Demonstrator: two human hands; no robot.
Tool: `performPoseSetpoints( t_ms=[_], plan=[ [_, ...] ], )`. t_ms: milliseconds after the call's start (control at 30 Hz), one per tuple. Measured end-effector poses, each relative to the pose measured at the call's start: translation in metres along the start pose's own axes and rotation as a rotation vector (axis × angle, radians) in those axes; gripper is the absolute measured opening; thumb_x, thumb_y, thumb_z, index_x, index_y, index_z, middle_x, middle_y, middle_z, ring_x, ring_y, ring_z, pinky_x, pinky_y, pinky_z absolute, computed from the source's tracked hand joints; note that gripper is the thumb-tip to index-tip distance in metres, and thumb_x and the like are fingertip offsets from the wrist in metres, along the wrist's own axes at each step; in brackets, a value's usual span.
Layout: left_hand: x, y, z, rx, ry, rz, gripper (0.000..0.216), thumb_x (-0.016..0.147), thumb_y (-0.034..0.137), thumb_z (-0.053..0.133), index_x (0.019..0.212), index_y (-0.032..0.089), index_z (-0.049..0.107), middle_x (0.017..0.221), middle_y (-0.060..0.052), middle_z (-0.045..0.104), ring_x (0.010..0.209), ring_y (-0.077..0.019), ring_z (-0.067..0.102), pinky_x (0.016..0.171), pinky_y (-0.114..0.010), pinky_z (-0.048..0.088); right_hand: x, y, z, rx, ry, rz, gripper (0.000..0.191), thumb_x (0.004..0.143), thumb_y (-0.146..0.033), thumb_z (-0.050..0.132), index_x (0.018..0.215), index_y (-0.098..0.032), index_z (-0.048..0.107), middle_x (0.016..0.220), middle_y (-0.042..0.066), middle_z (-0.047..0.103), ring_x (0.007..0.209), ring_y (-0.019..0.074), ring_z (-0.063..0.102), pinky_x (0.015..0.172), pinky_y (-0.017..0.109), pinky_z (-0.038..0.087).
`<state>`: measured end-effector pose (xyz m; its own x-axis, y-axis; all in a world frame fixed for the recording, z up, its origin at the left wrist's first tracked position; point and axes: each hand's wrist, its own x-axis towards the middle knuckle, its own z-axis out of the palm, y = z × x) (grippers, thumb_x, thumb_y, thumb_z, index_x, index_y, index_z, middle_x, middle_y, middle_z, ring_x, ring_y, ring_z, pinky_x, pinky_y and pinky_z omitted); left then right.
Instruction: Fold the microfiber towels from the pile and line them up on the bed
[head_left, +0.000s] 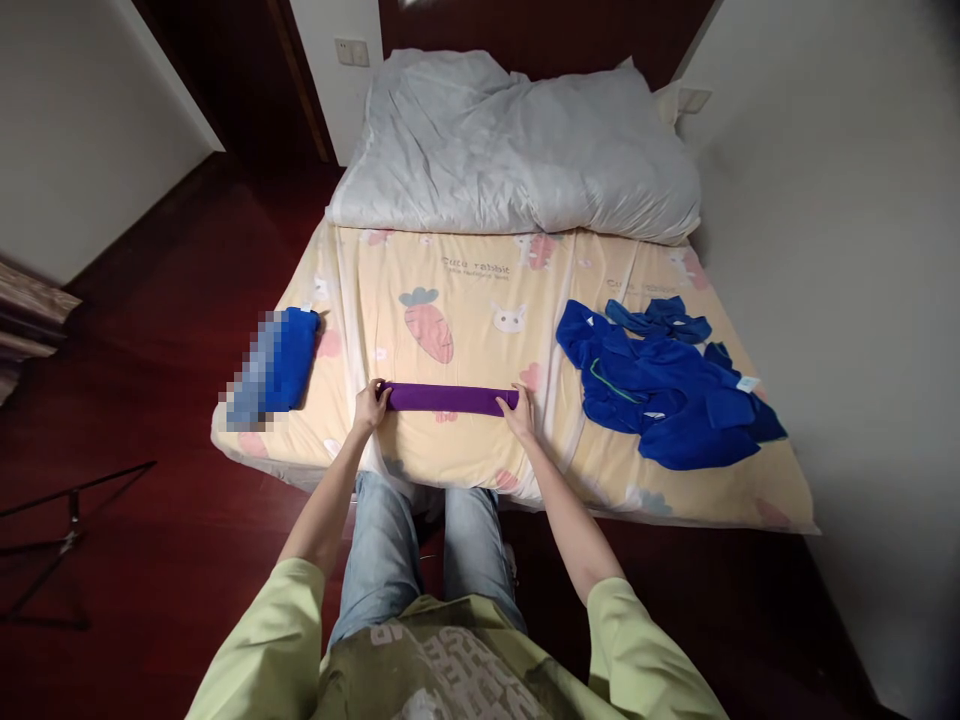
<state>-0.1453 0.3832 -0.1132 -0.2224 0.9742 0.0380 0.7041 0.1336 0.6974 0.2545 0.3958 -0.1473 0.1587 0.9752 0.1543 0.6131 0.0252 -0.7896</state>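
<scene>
Fingers first: the left hand has its fingers curled over one end of the purple cloth, gripping it against the sheet. At the other end of the purple cloth, the right hand lies flatter, fingers stretched out side by side with the tips pressing on the fabric; whether the thumb is tucked underneath, I cannot tell.

The purple cloth itself is folded into a long narrow band, lying straight between the two hands on the yellow bedsheet, close to the bed's near edge. Just beyond the purple cloth, printed on the sheet, sits a carrot picture.

Out to the right of the purple cloth, well apart from it, a loose heap of blue garments sprawls across the sheet. To the left of the purple cloth, near the bed's edge, rests a folded blue bundle, partly blurred. Beyond the purple cloth, at the far end of the bed, a white duvet is bunched up. Below the purple cloth, jeans-clad legs stand against the bed.
</scene>
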Motion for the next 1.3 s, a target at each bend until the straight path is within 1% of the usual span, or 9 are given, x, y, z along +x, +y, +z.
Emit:
performPoseSetpoints(
  t_ms=[200,367,567,733,833,900,967,1100,1300],
  plan=[
    [-0.015,0.023,-0.003,0.215,0.040,0.237,0.045,0.103,0.032,0.042,0.140,0.015,0.060,0.150,-0.020,0.056,0.139,-0.0362,0.052,0.115,-0.054,0.042,-0.016,-0.014,-0.001,-0.258,-0.043,-0.193,0.047,0.104,-0.032,0.042,0.147,-0.018,0.057,0.154,0.018,0.053,0.146,0.0341,0.043,0.122,0.060,0.033],
    [-0.029,0.029,0.002,0.336,-0.247,0.526,0.062,0.105,0.040,0.039,0.161,0.017,0.039,0.168,-0.013,0.037,0.158,-0.0302,0.029,0.129,-0.051,0.024,-0.030,-0.014,-0.003,-0.459,-0.161,-0.239,0.057,0.108,-0.032,0.027,0.159,-0.014,0.044,0.167,0.013,0.041,0.158,0.0255,0.029,0.129,0.049,0.024],
    [-0.032,0.024,0.014,0.410,-0.248,0.501,0.071,0.098,0.032,0.044,0.164,0.011,0.032,0.170,-0.014,0.030,0.160,-0.0310,0.024,0.131,-0.051,0.019,-0.031,-0.021,-0.006,-0.544,-0.263,-0.157,0.061,0.108,-0.036,0.027,0.163,-0.012,0.035,0.172,0.010,0.029,0.161,0.0276,0.020,0.131,0.050,0.017],
    [-0.024,0.029,0.014,0.451,-0.240,0.479,0.068,0.091,0.016,0.046,0.159,0.014,0.044,0.165,-0.014,0.041,0.155,-0.0313,0.035,0.129,-0.051,0.025,-0.028,-0.046,-0.013,-0.482,-0.194,-0.190,0.056,0.103,-0.030,0.038,0.154,-0.010,0.049,0.168,0.016,0.037,0.161,0.0329,0.019,0.130,0.060,0.013],
    [-0.022,0.028,0.013,0.465,-0.215,0.479,0.065,0.092,0.009,0.041,0.156,0.014,0.048,0.162,-0.015,0.045,0.153,-0.0304,0.039,0.128,-0.051,0.028,-0.035,-0.067,-0.016,-0.286,-0.129,-0.230,0.049,0.099,-0.026,0.042,0.141,-0.011,0.061,0.161,0.018,0.046,0.156,0.0319,0.031,0.129,0.056,0.022],
    [-0.023,0.026,0.014,0.471,-0.192,0.482,0.064,0.093,0.007,0.037,0.155,0.013,0.049,0.162,-0.016,0.046,0.153,-0.0303,0.040,0.127,-0.051,0.029,-0.045,-0.079,-0.014,-0.075,-0.097,-0.063,0.039,0.098,-0.032,0.047,0.125,-0.013,0.069,0.144,0.020,0.062,0.142,0.0319,0.052,0.120,0.051,0.041],
    [-0.024,0.024,0.016,0.473,-0.166,0.485,0.063,0.094,0.006,0.037,0.155,0.013,0.049,0.161,-0.017,0.046,0.153,-0.0304,0.040,0.127,-0.051,0.029,-0.056,-0.086,-0.009,0.184,-0.146,0.302,0.034,0.097,-0.045,0.055,0.106,-0.016,0.070,0.117,0.020,0.073,0.117,0.0317,0.069,0.100,0.045,0.058],
    [-0.030,0.019,0.018,0.477,-0.131,0.493,0.064,0.093,0.006,0.039,0.156,0.014,0.047,0.161,-0.018,0.046,0.153,-0.0297,0.040,0.126,-0.051,0.032,-0.057,-0.089,-0.001,0.694,-0.225,0.936,0.039,0.096,-0.055,0.059,0.095,-0.017,0.064,0.091,0.015,0.075,0.087,0.0247,0.078,0.072,0.031,0.064],
    [-0.040,0.022,0.021,0.523,-0.068,0.480,0.060,0.093,0.006,0.040,0.152,0.012,0.050,0.155,-0.020,0.052,0.144,-0.0324,0.049,0.119,-0.051,0.039,-0.031,-0.094,0.014,0.814,0.067,0.886,0.048,0.080,-0.044,0.080,0.114,-0.014,0.063,0.104,0.010,0.076,0.093,0.0225,0.078,0.082,0.030,0.067]
  ],
)
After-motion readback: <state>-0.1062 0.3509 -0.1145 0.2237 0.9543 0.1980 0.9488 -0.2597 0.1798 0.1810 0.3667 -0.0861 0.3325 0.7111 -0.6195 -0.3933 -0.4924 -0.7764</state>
